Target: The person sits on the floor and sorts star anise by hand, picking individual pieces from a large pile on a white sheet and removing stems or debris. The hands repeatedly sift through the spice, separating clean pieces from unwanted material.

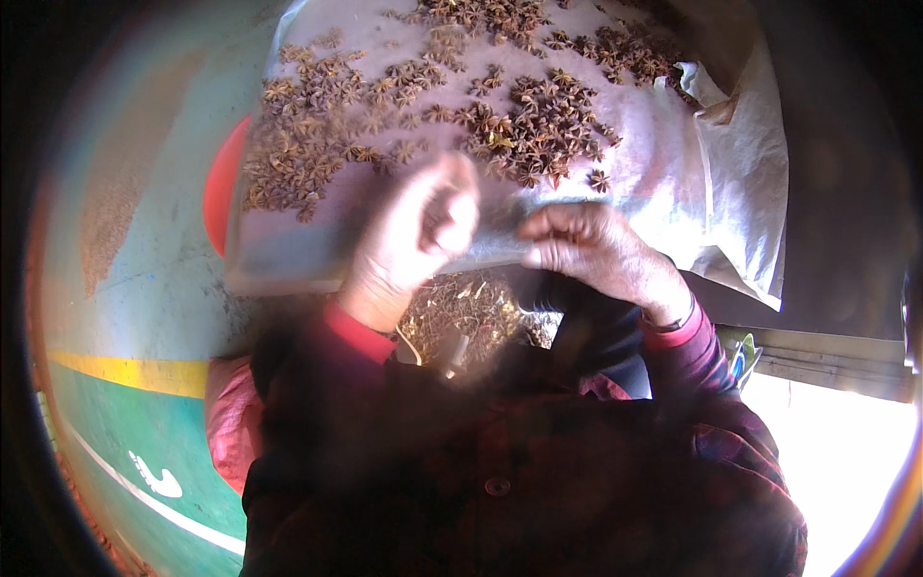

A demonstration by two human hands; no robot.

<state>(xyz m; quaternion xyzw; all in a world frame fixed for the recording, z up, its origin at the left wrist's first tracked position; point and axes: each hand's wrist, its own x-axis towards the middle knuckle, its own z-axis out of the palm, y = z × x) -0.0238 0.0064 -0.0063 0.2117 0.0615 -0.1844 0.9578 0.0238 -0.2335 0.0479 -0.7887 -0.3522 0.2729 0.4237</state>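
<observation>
Dried star anise (544, 126) lies in loose clusters on a whitish plastic sheet (649, 173) before me. A second spread of star anise (303, 130) covers the sheet's left part. My left hand (433, 213), blurred, hovers over the near edge of the sheet with its fingers curled; whether anything is inside them is unclear. To its right, my right hand (595, 249) has thumb and fingers drawn toward each other above the same edge. I cannot make out anything between them. One single star anise (598, 180) sits just beyond the right hand.
Below my hands, stalks and dry plant debris (469, 310) fill a space near my legs. A red rounded edge (222, 191) shows beside the sheet at left. A pink sack-like cloth (232, 425) lies at my left side. A dark flat surface (844, 216) borders the right.
</observation>
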